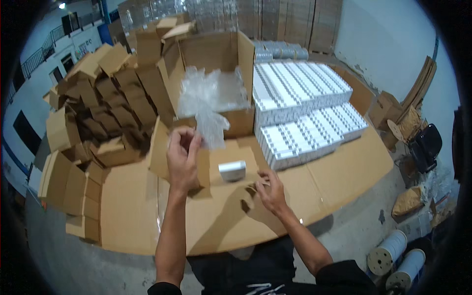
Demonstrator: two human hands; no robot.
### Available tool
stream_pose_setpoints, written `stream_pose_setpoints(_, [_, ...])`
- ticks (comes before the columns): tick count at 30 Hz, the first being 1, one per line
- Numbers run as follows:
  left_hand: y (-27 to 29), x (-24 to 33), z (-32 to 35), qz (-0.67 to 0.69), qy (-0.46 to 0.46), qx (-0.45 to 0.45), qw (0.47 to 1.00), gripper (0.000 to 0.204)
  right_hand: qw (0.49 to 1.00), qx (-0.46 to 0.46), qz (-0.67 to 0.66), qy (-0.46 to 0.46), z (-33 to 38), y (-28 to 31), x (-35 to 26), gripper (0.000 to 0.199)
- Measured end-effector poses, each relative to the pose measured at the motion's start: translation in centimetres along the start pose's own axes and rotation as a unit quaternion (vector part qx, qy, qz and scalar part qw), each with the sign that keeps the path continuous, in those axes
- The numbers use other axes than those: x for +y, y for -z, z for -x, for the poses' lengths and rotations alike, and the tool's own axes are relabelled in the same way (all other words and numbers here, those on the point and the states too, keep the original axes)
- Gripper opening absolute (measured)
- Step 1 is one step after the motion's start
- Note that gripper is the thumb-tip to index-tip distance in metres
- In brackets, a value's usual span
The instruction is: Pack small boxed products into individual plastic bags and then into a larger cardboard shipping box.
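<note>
box, small and white, sits on brown cardboard between my two hands, apart from both. right hand: just beside it, fingers bent; i cannot tell whether they close on anything. left hand: fingers curled at a clear bag draped over the open carton; pinch not confirmed. i judge the step as taking up the bag; the next move calls for a sure pinch. white stacks stand beyond, to the right.

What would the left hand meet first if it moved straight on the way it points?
The left hand would probably meet the clear plastic first, just ahead; depth there is unclear.
</note>
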State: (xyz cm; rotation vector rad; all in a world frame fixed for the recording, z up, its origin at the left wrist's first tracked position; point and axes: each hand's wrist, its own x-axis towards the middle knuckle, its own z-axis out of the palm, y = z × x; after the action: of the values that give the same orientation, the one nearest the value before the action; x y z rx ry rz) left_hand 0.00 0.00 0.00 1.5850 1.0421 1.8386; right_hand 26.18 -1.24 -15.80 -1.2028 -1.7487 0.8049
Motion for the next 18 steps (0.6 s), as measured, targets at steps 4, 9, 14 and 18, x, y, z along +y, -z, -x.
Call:
stream_pose_setpoints(4, [2.3, 1.1, 12.6, 0.012, 0.112, -0.035, 0.993, 0.010, 0.995, 0.034, -0.069, 0.059, 4.4, -1.2, -9.2, 0.058])
stream_pose_setpoints(9, [2.6, -0.7, 18.2, 0.085, 0.186, -0.040, 0.978, 0.010, 0.997, -0.056, -0.044, 0.001, 6.4, -3.2, -8.2, 0.028])
stream_pose_setpoints(14, [4.9, -3.6, 20.2, 0.086, 0.230, 0.039, 0.969, 0.011, 0.967, -0.042, -0.220, -0.122, 8.9, -5.0, -6.7, 0.019])
stream_pose_setpoints(18, [5.4, -3.8, 20.4, 0.087, 0.251, 0.043, 0.963, 0.012, 0.908, -0.081, -0.361, -0.196, 10.1, -4.6, -5.8, 0.016])
